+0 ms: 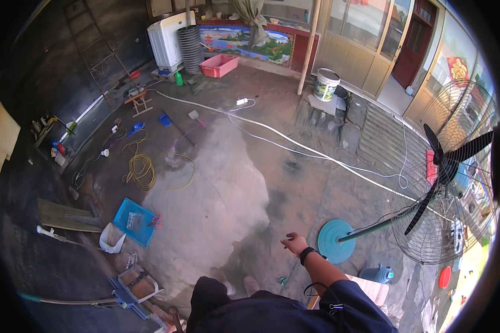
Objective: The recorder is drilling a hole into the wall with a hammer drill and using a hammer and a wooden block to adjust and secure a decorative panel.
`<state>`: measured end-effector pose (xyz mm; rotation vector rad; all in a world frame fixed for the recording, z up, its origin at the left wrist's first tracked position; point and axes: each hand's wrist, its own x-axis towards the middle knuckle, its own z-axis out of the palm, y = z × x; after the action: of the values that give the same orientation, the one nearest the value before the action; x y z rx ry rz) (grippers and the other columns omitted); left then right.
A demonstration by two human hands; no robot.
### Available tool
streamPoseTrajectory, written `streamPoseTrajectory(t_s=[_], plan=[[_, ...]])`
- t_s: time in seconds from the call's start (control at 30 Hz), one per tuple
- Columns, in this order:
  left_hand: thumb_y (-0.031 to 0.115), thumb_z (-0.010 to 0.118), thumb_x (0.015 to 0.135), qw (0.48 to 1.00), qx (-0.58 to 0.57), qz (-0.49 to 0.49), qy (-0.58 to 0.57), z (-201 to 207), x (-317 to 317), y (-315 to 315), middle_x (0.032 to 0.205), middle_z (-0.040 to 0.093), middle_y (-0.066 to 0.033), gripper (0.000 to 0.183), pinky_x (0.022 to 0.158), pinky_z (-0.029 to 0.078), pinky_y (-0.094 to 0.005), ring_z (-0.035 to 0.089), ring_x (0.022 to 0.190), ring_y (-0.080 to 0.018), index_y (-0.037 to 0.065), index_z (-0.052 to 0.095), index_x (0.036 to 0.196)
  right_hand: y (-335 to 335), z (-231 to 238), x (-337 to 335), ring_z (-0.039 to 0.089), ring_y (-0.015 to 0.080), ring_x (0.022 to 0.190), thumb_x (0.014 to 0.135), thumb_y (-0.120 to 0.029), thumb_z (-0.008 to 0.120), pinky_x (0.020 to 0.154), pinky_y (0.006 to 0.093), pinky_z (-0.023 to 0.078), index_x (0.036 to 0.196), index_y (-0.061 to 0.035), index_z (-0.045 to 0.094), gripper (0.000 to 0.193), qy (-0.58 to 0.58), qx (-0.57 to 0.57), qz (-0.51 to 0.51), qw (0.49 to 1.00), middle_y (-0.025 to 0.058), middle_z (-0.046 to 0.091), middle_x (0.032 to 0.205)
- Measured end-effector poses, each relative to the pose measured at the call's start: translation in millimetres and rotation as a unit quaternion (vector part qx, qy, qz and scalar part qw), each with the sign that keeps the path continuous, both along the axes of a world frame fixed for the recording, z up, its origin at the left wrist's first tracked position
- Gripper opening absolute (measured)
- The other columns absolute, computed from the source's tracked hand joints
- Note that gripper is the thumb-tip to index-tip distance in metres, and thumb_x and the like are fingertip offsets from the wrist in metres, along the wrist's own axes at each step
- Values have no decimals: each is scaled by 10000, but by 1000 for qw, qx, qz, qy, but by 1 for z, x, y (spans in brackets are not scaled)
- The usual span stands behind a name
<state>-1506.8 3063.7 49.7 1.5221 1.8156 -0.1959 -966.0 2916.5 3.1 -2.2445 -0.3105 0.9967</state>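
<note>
Grey-brown concrete floor (305,183), stained, with a broad pale patch (205,205) ahead of you. Closest thing to your right hand (294,243): the round teal disc base (329,236) of a standing fan, just to its right. Your right hand is out over the floor, fingers loosely half-curled, apparently holding nothing, though they appear small here. A dark band (306,254) circles that wrist. Your left hand is out of view; cannot tell its state. From the base, a green pole (372,227) leads to the black-bladed, wire-caged fan head (449,158) at far right. Blue-grey cylindrical flask (376,275): near the base, on your side. Farther left: shallow blue plastic tray (129,207); coiled yellow cable (133,167) beyond it. Toward the back: pink rectangular tub (218,67), white printed bucket (325,87).
</note>
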Motion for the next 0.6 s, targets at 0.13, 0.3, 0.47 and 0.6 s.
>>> streamPoseTrajectory(t_s=[0.13, 0.3, 0.47, 0.6], plan=[[330, 641, 791, 1000, -9, -11, 1, -5, 33, 78, 841, 676, -222, 338, 717, 496, -487, 648, 808, -407, 31, 655, 946, 85, -1, 26, 709, 207, 866, 808, -334, 730, 776, 336, 544, 1295, 37, 546, 639, 22, 44, -11, 999, 147, 734, 945], [319, 645, 786, 999, -28, -37, 5, -19, 65, 198, 829, 674, -220, 325, 708, 495, -486, 648, 795, -404, 30, 659, 933, 176, 2, 65, 713, 222, 874, 824, -326, 724, 784, 335, 547, 1321, 44, 531, 649, 35, 34, -47, 998, 171, 725, 1000], [308, 650, 782, 996, -37, -79, 27, -24, 66, 325, 818, 673, -218, 312, 698, 495, -484, 647, 781, -401, 29, 664, 920, 250, 40, 85, 717, 229, 834, 815, -314, 734, 787, 341, 552, 1309, 53, 542, 645, 41, -99, -92, 990, 175, 720, 1023], [300, 653, 779, 987, -12, -155, 50, -46, 41, 413, 809, 672, -217, 302, 691, 495, -483, 647, 771, -399, 28, 668, 909, 337, 94, 92, 713, 209, 839, 810, -322, 739, 786, 333, 551, 1302, 48, 546, 646, 34, -43, -103, 993, 175, 724, 995]])
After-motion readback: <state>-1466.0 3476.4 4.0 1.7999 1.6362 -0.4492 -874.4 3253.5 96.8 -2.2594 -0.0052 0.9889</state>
